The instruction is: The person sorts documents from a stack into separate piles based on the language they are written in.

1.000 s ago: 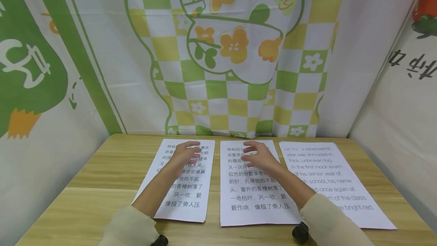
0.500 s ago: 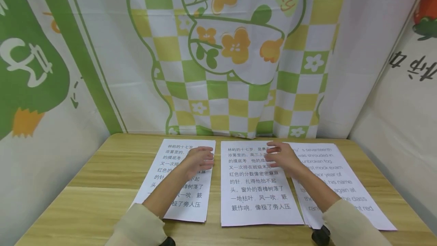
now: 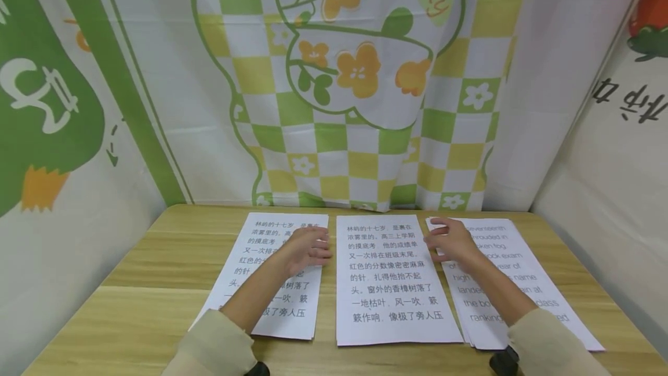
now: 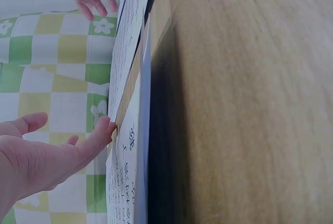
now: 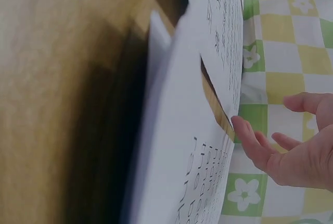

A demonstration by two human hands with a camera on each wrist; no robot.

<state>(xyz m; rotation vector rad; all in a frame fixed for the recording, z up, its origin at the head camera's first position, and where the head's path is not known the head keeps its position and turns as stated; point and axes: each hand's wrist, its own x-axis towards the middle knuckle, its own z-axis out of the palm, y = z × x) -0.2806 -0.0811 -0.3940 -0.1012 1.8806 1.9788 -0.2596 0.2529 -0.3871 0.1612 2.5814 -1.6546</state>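
Three stacks of white printed paper lie side by side. The left stack [image 3: 245, 283] and the middle stack [image 3: 388, 289] bear Chinese text; the right stack [image 3: 532, 268] bears English text. Over the right edge of the left stack is my left hand [image 3: 305, 251], fingers loosely bent and spread, holding nothing. My right hand [image 3: 455, 245] hovers around the gap between the middle and right stacks, also holding nothing. In the right wrist view its thumb and fingers [image 5: 255, 143] stand apart. Whether fingertips touch paper, I cannot tell. Both forearms hide some text.
All the paper lies on a wood-grain table [image 3: 141, 271]. A checked green and yellow curtain [image 3: 334, 149] hangs behind its far edge. White printed fabric walls [image 3: 610, 190] close in both sides. Black camera straps [image 3: 503, 360] show at the wrists.
Both hands have moved right: the left toward its stack's right edge, the right from the middle stack to the gap beside the right stack. The papers stay put.
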